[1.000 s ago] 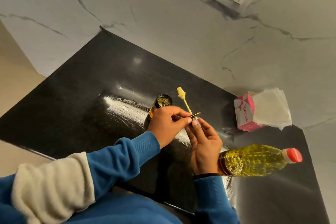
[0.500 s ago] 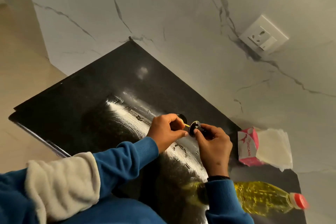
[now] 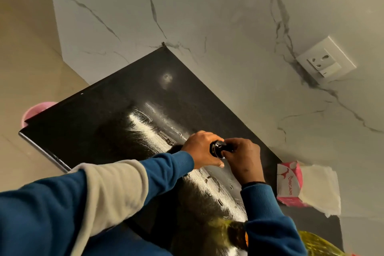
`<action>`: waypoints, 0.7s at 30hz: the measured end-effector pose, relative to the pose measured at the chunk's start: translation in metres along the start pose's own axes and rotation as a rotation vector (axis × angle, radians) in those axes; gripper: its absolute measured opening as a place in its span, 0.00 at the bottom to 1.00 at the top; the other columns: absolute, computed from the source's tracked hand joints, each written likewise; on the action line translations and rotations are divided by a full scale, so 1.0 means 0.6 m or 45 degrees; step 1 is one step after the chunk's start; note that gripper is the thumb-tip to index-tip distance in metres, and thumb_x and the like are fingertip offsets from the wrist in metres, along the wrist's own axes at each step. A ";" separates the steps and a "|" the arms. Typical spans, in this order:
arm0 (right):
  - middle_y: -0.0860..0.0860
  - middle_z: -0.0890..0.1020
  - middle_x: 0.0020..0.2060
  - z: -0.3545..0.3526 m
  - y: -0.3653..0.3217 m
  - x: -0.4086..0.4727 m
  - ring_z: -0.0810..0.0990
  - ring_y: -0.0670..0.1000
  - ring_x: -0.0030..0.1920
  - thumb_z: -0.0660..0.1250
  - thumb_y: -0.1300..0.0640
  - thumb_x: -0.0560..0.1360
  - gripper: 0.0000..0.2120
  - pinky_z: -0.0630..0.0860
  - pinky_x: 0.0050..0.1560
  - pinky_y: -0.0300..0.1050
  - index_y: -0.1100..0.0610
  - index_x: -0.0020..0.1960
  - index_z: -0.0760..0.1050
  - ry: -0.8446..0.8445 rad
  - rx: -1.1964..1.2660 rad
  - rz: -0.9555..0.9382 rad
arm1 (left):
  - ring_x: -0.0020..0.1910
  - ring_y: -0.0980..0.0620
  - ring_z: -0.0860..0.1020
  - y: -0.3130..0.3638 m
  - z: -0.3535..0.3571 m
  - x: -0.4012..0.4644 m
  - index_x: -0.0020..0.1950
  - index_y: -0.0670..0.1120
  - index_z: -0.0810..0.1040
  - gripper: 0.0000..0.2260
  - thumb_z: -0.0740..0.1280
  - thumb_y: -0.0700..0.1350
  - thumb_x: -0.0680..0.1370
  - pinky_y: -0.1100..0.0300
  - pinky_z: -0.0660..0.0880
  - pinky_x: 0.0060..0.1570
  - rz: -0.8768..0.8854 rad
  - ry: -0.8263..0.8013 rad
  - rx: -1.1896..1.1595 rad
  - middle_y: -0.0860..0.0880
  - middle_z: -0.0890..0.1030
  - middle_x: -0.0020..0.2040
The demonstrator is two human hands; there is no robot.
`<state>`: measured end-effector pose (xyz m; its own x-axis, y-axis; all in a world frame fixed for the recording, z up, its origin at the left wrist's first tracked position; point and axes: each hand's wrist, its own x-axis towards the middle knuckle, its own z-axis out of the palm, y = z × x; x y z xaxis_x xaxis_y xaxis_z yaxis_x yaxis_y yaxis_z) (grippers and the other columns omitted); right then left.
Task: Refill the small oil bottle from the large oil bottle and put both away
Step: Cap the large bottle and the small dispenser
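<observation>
blue sleeves, cream upper-arm panel

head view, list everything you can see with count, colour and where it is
small oil bottle: one, dark with a black cap, held between both hands above the countertop
large oil bottle: one, clear with yellow oil, lying at the bottom right, partly hidden by the right sleeve
countertop: one, black and glossy, in the middle
tissue box: one, pink and white, right edge of the countertop, white tissue sticking out
wall socket: one, white, on the marble wall at the upper right
pink container: one, beyond the countertop's left edge, mostly hidden
left hand: one, blue sleeve, grips the small oil bottle
right hand: one, blue sleeve, grips the bottle's cap end
</observation>
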<state>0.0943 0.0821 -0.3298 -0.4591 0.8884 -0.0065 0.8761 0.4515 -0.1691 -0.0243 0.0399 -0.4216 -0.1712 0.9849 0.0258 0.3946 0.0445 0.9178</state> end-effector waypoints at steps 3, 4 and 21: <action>0.50 0.85 0.48 0.000 0.003 0.004 0.82 0.48 0.49 0.74 0.62 0.72 0.13 0.77 0.52 0.39 0.53 0.55 0.84 -0.040 -0.038 -0.009 | 0.54 0.54 0.79 -0.001 0.002 0.009 0.59 0.53 0.80 0.28 0.83 0.55 0.61 0.52 0.78 0.58 -0.007 -0.006 -0.062 0.55 0.82 0.54; 0.50 0.85 0.48 0.000 0.004 0.007 0.82 0.48 0.49 0.74 0.62 0.72 0.13 0.77 0.53 0.40 0.53 0.56 0.84 -0.059 -0.051 -0.014 | 0.53 0.55 0.80 -0.003 0.002 0.010 0.59 0.53 0.81 0.28 0.83 0.55 0.61 0.53 0.78 0.57 -0.014 -0.007 -0.088 0.55 0.83 0.54; 0.51 0.83 0.43 0.001 0.006 0.029 0.80 0.48 0.44 0.73 0.54 0.74 0.09 0.79 0.46 0.41 0.57 0.52 0.84 -0.185 -0.122 -0.040 | 0.54 0.56 0.80 -0.017 0.001 0.014 0.59 0.55 0.81 0.29 0.84 0.54 0.59 0.57 0.79 0.57 -0.041 -0.013 -0.205 0.56 0.83 0.55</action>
<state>0.0890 0.0993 -0.3312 -0.4969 0.8553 -0.1466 0.8678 0.4911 -0.0765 -0.0291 0.0476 -0.4311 -0.1716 0.9851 -0.0081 0.2395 0.0497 0.9696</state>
